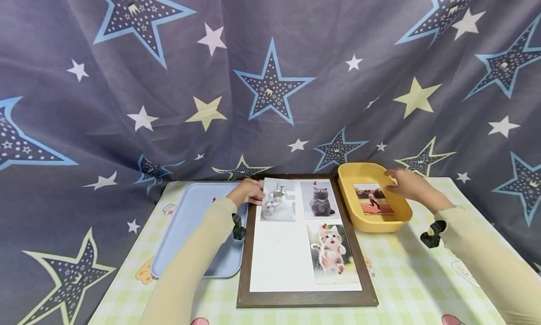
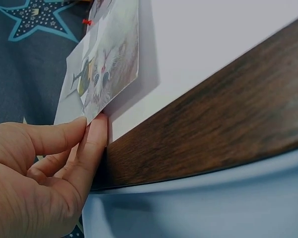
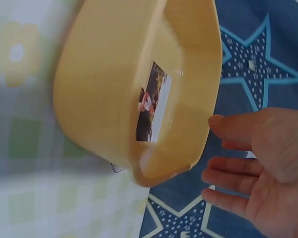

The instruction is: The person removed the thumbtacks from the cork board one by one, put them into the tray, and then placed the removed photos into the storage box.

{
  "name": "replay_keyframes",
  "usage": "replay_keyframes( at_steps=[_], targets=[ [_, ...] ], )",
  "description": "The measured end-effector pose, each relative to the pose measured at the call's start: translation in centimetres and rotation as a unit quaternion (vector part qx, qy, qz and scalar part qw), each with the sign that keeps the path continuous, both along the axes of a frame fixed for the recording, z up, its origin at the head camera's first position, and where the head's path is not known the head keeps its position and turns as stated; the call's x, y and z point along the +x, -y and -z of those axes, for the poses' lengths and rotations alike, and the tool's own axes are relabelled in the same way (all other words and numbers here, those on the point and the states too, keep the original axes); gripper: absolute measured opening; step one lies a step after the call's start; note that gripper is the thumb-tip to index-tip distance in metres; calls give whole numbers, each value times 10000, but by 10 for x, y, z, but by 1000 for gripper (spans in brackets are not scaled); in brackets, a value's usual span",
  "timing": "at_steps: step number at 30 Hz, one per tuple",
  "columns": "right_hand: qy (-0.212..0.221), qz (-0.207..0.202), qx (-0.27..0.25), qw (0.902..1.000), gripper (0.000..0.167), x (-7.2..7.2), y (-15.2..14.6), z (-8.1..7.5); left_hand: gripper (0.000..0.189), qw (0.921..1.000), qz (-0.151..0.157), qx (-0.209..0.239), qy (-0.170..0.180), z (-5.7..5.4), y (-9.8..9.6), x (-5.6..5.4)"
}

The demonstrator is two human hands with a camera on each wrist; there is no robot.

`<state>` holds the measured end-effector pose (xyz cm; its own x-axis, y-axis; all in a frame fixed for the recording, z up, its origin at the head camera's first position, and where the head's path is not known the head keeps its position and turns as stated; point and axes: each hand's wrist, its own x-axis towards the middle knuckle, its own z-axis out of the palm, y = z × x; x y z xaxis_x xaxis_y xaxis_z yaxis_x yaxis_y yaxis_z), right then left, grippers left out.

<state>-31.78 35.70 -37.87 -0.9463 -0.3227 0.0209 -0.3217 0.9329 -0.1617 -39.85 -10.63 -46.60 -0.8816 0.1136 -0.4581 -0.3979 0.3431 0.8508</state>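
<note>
My left hand [image 1: 247, 192] pinches the lower corner of a white cat photo [image 2: 111, 59] between thumb and fingers, at the upper left of the framed white board [image 1: 279, 264]. That photo's held corner is raised off the board in the left wrist view. To its right a grey cat photo [image 1: 320, 203] lies on the board, with a kitten photo [image 1: 331, 257] below; red pushpins show on both. My right hand [image 1: 407, 181] is at the far right rim of the yellow bin [image 3: 94, 84], fingers fairly straight and holding nothing. A photo of a person outdoors [image 1: 374, 200] lies inside the bin.
A pale blue tray [image 1: 177, 226] lies left of the board, partly under my left forearm, with red pushpins [image 1: 214, 199] on it. A green checked cloth [image 1: 405, 287] covers the table. Behind it hangs a dark curtain [image 1: 359, 109] with stars.
</note>
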Motion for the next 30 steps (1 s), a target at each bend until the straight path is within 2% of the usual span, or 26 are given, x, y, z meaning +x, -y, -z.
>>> replay_keyframes(
  at_steps=[2,3,4,15,18,23,30],
  targets=[
    [21,-46,-140,9999,44,-1,-4,0,55,10000,-22,27,-28,-2,1,3],
    [24,-64,-185,9998,43,-2,-6,1,56,9998,-107,-154,-12,-12,-2,13],
    [28,-89,-225,9997,42,-2,-8,1,56,9998,-116,-143,-26,-14,-2,15],
    [373,161,-1098,9931,46,-5,-26,9,53,9997,-139,-118,-172,-19,-4,25],
    [754,406,-1588,9836,49,-7,-28,12,52,9997,-145,-135,-174,-20,-3,26],
    [1348,954,-2329,9584,49,-6,-33,17,53,9998,-89,-123,-110,-22,-3,27],
    [1723,1375,-2703,9372,38,-5,-36,17,52,10000,43,-52,8,-30,-1,27]
  ],
)
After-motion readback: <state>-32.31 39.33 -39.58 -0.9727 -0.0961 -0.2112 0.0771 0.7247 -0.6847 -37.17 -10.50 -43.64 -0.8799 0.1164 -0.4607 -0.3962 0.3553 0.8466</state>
